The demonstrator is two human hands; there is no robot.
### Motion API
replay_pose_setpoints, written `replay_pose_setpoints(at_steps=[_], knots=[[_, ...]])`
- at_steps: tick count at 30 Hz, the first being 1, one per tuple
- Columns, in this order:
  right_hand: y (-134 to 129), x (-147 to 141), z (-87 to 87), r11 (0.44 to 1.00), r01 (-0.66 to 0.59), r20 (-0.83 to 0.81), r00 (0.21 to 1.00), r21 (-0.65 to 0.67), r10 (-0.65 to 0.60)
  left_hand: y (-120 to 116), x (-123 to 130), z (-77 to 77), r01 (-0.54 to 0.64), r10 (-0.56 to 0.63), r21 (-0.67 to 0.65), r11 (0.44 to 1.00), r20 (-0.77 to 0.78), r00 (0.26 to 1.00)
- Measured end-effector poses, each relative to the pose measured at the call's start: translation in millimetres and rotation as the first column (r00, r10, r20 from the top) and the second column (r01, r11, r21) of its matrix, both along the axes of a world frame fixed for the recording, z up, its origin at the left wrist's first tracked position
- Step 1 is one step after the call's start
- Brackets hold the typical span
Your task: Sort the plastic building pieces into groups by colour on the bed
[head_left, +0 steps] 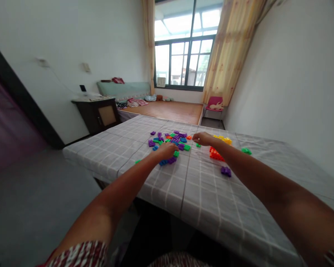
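A loose pile of plastic toy building blocks (176,141), mostly purple, blue and green with a few orange ones, lies on the cloth-covered table. My left hand (168,150) rests over the near side of this pile; its fingers curl down among the blocks, and their tips are hidden. Just right of the pile hovers my right hand (202,138), fingers bent and slightly apart, with no block visible in them. Close to its fingertips is a small orange block (189,137). A green block (198,145) lies beneath that hand.
Right of the pile, orange blocks (216,154) and yellow blocks (224,139) form groups partly behind my right forearm. A purple block (226,171) and a green block (246,151) lie apart. The table (156,189) has a grey checked cloth. Beyond it stands a bed (172,110).
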State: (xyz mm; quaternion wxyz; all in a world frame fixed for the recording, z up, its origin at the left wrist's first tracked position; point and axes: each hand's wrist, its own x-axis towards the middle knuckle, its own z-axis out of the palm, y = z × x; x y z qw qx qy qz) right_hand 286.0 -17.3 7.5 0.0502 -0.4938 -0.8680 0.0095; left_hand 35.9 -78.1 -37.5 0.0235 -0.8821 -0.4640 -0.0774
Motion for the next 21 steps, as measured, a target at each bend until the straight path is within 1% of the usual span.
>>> replay_pose_setpoints(at_steps=[3, 5, 7, 9, 10, 12, 14, 16, 18, 21], knots=[[17.3, -11.7, -26.7, 0.999, 0.042, -0.015, 0.999, -0.030, -0.042, -0.2, -65.9, 1.8, -0.167, 0.167, -0.052, 0.985, -0.007, 0.986], [26.3, -21.4, -44.2, 0.997, 0.070, -0.048, 0.996, -0.045, -0.072, 6.7, -107.6, -0.4, -0.241, 0.244, -0.087, 0.967, 0.024, 0.969], [35.5, -34.8, -56.6, 0.993, 0.106, -0.086, 0.990, -0.043, -0.109, 20.5, -140.1, -4.9, -0.274, 0.282, -0.108, 0.956, 0.065, 0.957], [45.7, -50.6, -61.9, 0.991, 0.133, -0.112, 0.984, -0.029, -0.135, 40.3, -159.0, -10.7, -0.267, 0.279, -0.112, 0.957, 0.120, 0.953], [50.8, -58.5, -62.0, 0.989, 0.143, -0.114, 0.983, -0.026, -0.145, 51.8, -162.8, -13.8, -0.244, 0.260, -0.114, 0.963, 0.153, 0.953], [59.5, -72.1, -59.1, 0.987, 0.155, -0.091, 0.983, -0.048, -0.159, 75.9, -160.2, -19.8, -0.148, 0.172, -0.117, 0.982, 0.226, 0.959], [63.3, -80.2, -55.6, 0.979, 0.171, -0.048, 0.983, -0.114, -0.178, 98.0, -147.5, -25.7, -0.021, 0.053, -0.117, 0.993, 0.279, 0.959], [60.1, -81.6, -54.3, 0.967, 0.172, -0.020, 0.984, -0.190, -0.179, 114.0, -131.3, -32.5, 0.078, -0.039, -0.123, 0.989, 0.292, 0.956], [50.8, -77.9, -55.3, 0.965, 0.131, -0.055, 0.988, -0.227, -0.147, 122.3, -117.9, -40.9, 0.108, -0.069, -0.121, 0.987, 0.289, 0.955], [34.5, -70.8, -58.0, 0.978, 0.069, -0.185, 0.977, -0.197, -0.106, 123.7, -112.1, -53.3, 0.073, -0.047, -0.065, 0.995, 0.334, 0.942]])
